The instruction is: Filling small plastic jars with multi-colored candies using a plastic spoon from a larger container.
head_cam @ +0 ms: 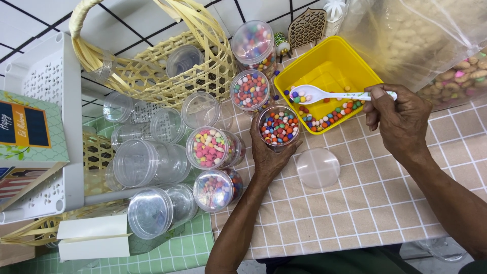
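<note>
My left hand (268, 155) wraps around an open clear jar (278, 127) filled with multicoloured round candies, standing on the checked tablecloth. My right hand (401, 119) grips the handle of a white plastic spoon (324, 95), whose bowl holds a few candies over the yellow square tub (310, 63). More coloured candies lie along the tub's near edge. The jar's clear round lid (318, 168) lies flat on the cloth, just right of my left wrist.
Lidded candy jars (250, 90) (214, 148) (217, 190) (255, 44) stand or lie left of the open jar. Several empty clear jars (147, 162) lie by a woven basket (167, 61). A white perforated tray (45, 76) sits far left, and bags of snacks (456, 76) far right.
</note>
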